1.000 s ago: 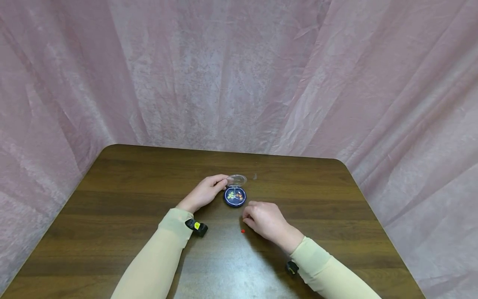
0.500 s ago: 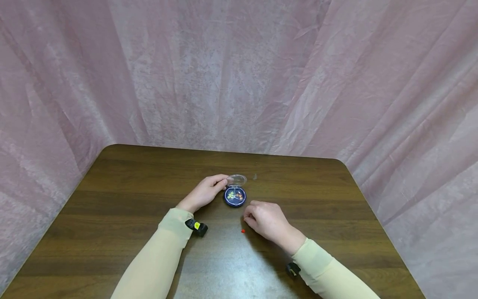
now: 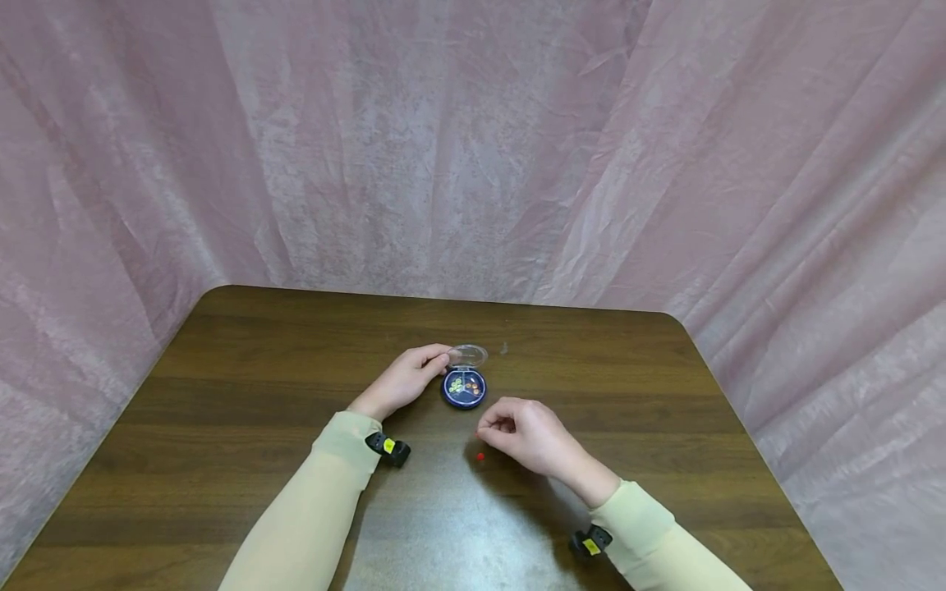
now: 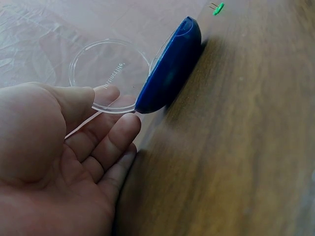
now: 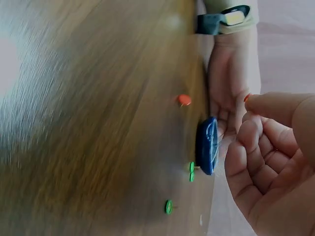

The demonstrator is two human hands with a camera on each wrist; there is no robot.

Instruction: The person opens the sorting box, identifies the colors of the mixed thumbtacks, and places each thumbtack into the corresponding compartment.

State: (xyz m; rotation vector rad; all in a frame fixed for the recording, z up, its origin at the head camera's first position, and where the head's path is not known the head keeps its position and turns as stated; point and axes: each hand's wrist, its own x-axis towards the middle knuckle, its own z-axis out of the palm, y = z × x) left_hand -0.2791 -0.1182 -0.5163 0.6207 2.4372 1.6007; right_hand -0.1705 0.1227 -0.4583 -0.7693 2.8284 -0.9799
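Note:
A round blue case (image 3: 464, 403) stands on the table with its clear lid (image 3: 467, 356) raised. Its inside is divided, with several green tacks at the left and orange-looking ones at the right. My left hand (image 3: 402, 384) pinches the edge of the lid between thumb and fingers. Nearer and to the right of the case, my right hand (image 3: 535, 437) pinches a red thumbtack (image 5: 247, 97) at its fingertips, above the table. Another red thumbtack (image 3: 480, 456) lies on the wood just below that hand.
The brown wooden table (image 3: 296, 328) carries loose green thumbtacks (image 5: 169, 206) near the case; in the head view they are hidden, probably behind my right hand. A pink curtain (image 3: 443, 164) hangs beyond the table's far edge.
My right hand has risen slightly from the table with a red thumbtack now visible at its fingertips, and its wrist has turned. The left hand stays at the lid.

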